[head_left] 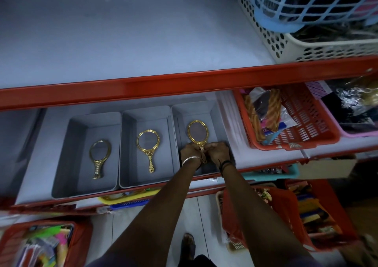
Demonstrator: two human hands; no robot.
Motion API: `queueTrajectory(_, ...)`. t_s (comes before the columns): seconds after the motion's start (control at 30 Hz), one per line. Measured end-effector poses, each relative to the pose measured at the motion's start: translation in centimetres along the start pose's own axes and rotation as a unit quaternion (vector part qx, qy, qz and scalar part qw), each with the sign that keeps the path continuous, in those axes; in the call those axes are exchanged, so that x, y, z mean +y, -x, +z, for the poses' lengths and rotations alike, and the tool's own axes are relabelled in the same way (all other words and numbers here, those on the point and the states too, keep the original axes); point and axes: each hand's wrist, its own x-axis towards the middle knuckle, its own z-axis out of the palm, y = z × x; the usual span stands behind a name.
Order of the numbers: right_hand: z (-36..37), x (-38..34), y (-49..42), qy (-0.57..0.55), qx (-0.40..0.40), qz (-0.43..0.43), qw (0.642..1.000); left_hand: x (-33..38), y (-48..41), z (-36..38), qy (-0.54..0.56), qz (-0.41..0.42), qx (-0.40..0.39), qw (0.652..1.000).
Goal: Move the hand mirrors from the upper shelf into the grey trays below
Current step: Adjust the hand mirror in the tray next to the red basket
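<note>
Three grey trays stand side by side on the lower shelf. The left tray [67,144] holds a pale gold hand mirror [99,156] lying flat. A round gold hand mirror [148,144] lies in the middle tray [126,135]. In the right tray [216,119] an oval gold hand mirror [198,132] rests with its glass up. My left hand [189,151] and my right hand [217,151] both grip its handle at the tray's near end. The upper shelf [122,37] shows no mirrors.
A white perforated basket [286,41] with a blue basket [306,7] in it sits on the upper shelf's right. A red basket [306,119] of goods stands right of the trays. More red baskets [337,215] sit lower down. A red rail [163,84] fronts the upper shelf.
</note>
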Motion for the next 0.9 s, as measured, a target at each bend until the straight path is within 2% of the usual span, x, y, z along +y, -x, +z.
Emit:
queueTrajectory(0.17, 0.11, -0.14, -0.05, 0.021, 0.002, -0.014, 1.000, -0.36, -0.20, 0.17, 0.014, 0.008, 0.006, 1.000)
queueTrajectory(0.9, 0.17, 0.04, 0.46, 0.062, 0.004, -0.057, 0.996, -0.44, -0.67, 0.53, -0.086, 0.055, 0.015, 0.995)
